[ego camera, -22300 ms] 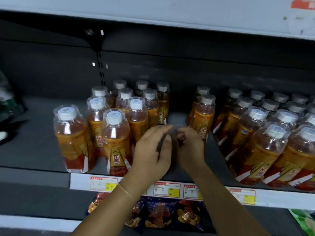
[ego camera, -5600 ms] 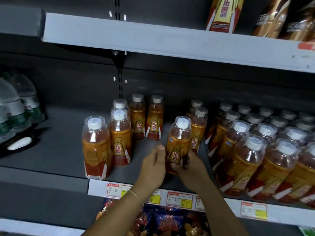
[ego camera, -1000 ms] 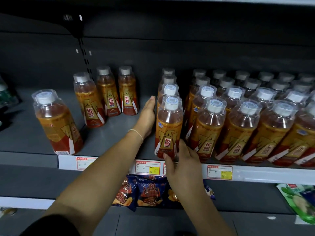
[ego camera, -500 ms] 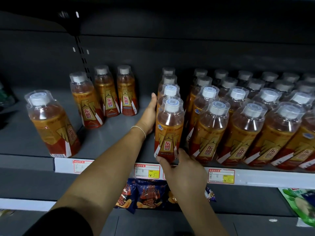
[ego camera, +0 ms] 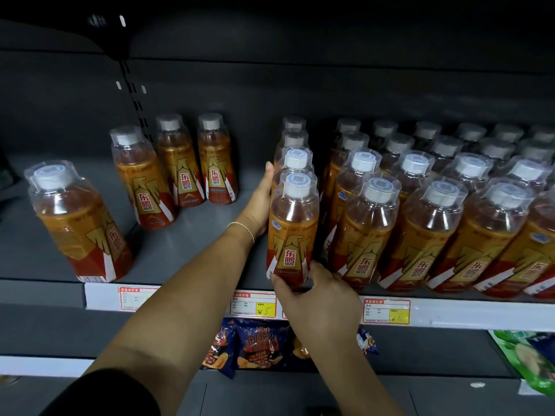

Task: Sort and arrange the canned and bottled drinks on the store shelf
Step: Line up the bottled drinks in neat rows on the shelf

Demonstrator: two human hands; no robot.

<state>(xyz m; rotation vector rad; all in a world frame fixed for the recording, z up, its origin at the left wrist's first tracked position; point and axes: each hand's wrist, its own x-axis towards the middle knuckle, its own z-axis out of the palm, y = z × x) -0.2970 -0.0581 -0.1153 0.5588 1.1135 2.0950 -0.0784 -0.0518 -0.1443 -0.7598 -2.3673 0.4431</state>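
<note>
On the dark shelf [ego camera: 186,244], a lone bottle [ego camera: 75,223] stands at the far left near the front edge. Three bottles [ego camera: 180,166] stand further back, with bare shelf between them and the left hand [ego camera: 259,205]. That hand reaches in with fingers straight and together, palm flat against the left side of a single file [ego camera: 294,151] of bottles. It touches the front bottle [ego camera: 292,232] and the one behind it, and a thin band [ego camera: 241,228] circles its wrist. The front bottle stands upright at the shelf's front edge, heading the file. The right hand [ego camera: 318,298] comes from below, with thumb on the left and fingers on the right curled round the front bottle's base. Just right of it, packed rows [ego camera: 426,229] of the same bottles fill the shelf to the frame's edge, close against the file. Price tags [ego camera: 255,304] line the shelf lip. Snack bags [ego camera: 258,346] and a green pack [ego camera: 528,358] lie below.
</note>
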